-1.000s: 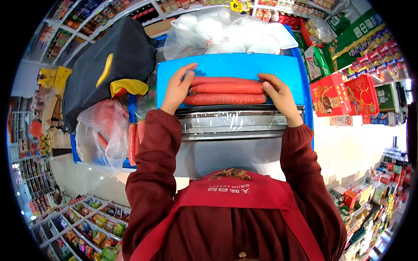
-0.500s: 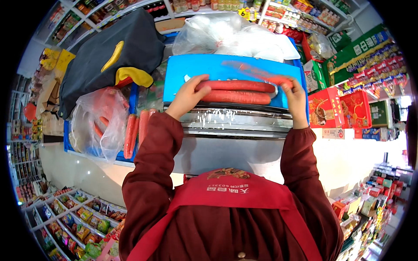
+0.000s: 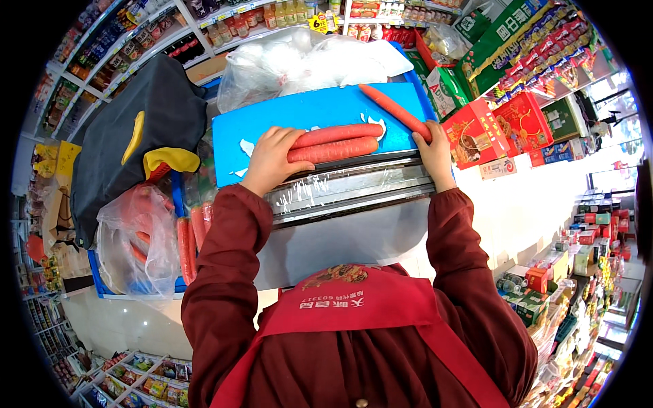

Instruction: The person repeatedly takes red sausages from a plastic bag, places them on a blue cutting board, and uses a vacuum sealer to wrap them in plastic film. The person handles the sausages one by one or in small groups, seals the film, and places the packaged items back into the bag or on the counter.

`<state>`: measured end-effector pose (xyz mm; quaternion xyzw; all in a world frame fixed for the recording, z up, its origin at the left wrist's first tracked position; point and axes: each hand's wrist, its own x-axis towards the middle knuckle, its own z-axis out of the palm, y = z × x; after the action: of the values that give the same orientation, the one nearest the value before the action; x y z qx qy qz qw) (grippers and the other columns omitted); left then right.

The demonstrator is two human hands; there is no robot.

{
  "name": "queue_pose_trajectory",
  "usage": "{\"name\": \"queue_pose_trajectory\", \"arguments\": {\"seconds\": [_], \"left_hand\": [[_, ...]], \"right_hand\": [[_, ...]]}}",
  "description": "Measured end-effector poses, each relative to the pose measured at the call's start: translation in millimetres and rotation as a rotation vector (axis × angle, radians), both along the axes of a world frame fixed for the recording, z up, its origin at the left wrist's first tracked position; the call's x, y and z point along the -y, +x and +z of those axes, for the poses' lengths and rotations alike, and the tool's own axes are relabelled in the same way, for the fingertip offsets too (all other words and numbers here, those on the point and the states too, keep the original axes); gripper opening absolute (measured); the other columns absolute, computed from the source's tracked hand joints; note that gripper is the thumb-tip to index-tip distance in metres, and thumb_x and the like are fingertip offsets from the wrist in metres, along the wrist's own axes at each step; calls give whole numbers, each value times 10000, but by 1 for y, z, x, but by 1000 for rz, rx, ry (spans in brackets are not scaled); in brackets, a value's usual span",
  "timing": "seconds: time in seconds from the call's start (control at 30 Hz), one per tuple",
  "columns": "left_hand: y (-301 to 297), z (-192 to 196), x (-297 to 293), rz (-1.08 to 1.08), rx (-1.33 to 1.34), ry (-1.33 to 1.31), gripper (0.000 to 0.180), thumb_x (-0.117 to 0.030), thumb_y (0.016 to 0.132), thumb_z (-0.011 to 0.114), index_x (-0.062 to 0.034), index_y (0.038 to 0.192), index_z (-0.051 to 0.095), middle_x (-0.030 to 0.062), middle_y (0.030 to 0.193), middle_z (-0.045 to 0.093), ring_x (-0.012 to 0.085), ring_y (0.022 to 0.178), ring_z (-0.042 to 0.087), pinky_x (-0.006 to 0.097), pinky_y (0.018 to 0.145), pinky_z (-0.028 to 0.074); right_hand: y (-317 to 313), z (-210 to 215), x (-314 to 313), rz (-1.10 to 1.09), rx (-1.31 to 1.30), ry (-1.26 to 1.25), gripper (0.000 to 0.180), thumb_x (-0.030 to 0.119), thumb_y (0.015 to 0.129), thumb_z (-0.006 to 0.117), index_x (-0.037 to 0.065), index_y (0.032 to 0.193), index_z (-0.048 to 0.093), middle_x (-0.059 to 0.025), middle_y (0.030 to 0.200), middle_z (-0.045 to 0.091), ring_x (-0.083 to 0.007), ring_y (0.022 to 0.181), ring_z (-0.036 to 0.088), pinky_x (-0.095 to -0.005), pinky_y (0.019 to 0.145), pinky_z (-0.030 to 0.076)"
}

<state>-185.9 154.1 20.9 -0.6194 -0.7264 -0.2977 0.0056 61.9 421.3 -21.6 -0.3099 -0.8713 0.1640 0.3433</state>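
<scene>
Two carrots, the upper one [image 3: 343, 132] and the lower one [image 3: 335, 151], lie side by side on a blue board [image 3: 235, 136]. My left hand [image 3: 274, 160] is closed around their left ends, with the thumb on the near side. In my right hand [image 3: 435, 155], fingers and thumb grip the thick end of a third carrot [image 3: 393, 111] at the board's right edge. Its thin end points away and to the left, apart from the pair. Crinkled clear film shows at the pair's right end. A strip of cling film [image 3: 320, 188] stretches along the board's near side.
White plastic bags [image 3: 306, 64] lie behind the board. To the left are a dark cloth cover [image 3: 136, 122], a clear bag [image 3: 139, 238] with carrots, and several wrapped carrots [image 3: 183, 245]. Red boxes [image 3: 475, 132] stand at the right. Store shelves surround the table.
My right hand has moved the third carrot rightward, away from the pair, and it slants more steeply. My left hand stays on the two carrots. The whole view has shifted and turned.
</scene>
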Motion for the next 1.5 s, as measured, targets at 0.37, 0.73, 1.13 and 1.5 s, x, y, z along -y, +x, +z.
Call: {"name": "queue_pose_trajectory", "arguments": {"seconds": [0.37,0.73,1.13,1.5], "left_hand": [[-12,-44,5,605,1103,670,319,-225,962,450,26,866,623,91,850,636,158,821,576,293,780,442],[-12,-40,8,515,1138,578,291,-217,950,464,2,814,599,59,803,615,138,772,547,271,748,420],[71,-33,89,769,156,10,252,-250,849,607,-26,824,494,159,713,574,364,685,537,453,642,408],[51,14,128,74,2037,406,9,-103,940,447,-108,945,452,-57,522,360,54,373,305,218,395,274]], "right_hand": [[-70,26,60,302,-296,-680,246,167,920,497,-14,1038,614,-127,963,648,-200,933,597,-281,834,441],[-84,10,66,314,-152,-412,226,80,887,523,-4,1081,601,-119,1045,633,-207,1007,580,-297,889,423],[10,8,88,46,211,-419,294,243,816,672,30,743,483,-101,614,591,-237,550,570,-349,510,428],[29,55,67,789,-730,-2221,113,48,928,424,129,861,466,42,557,394,-32,386,309,-186,359,236]]}}
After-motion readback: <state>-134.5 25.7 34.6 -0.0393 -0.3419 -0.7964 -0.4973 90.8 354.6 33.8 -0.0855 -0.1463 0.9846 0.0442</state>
